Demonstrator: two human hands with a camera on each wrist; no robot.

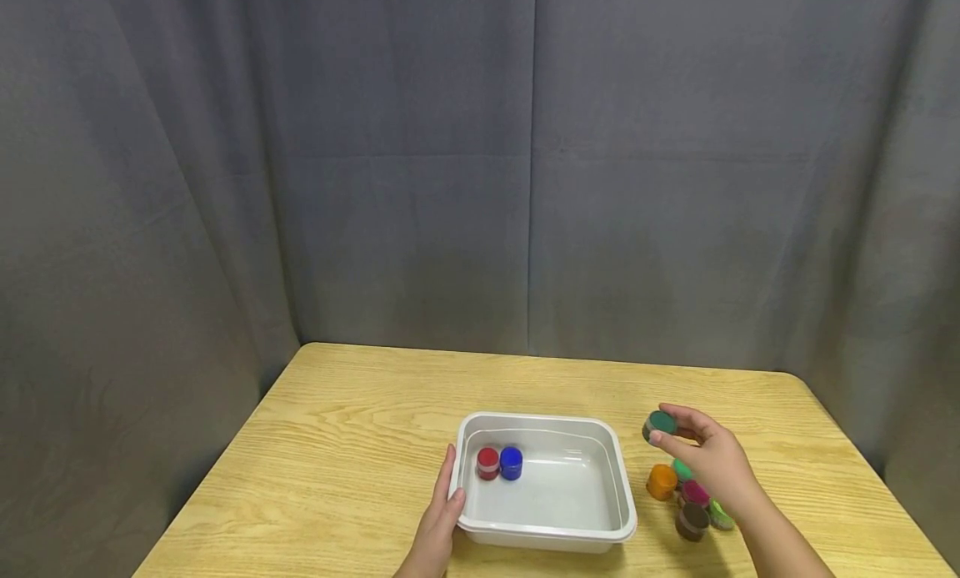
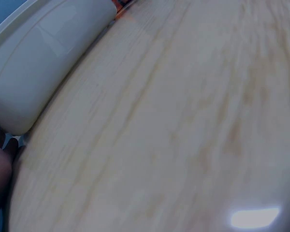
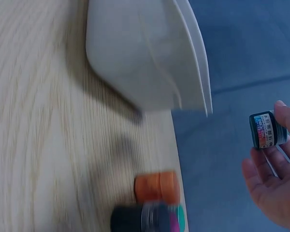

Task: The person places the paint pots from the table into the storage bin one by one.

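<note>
My right hand (image 1: 716,457) pinches a small dark green paint jar (image 1: 660,426) between thumb and fingers, raised above the table to the right of a white plastic tray (image 1: 555,532). In the right wrist view, the jar (image 3: 264,130) shows a printed label with a barcode. At the tray's left side my left hand (image 1: 437,520) holds the rim, thumb on the edge and fingers along the outer wall. Inside the tray, a red paint jar (image 1: 487,464) and a blue paint jar (image 1: 512,463) stand side by side near the left wall.
Below the right hand, an orange jar (image 1: 662,483), a black-brown jar (image 1: 692,521), a magenta jar (image 1: 694,493), a mint green jar (image 1: 682,469) and a lime jar (image 1: 722,515) cluster on the wooden table (image 1: 337,444). Grey curtains (image 1: 412,186) hang behind and at both sides.
</note>
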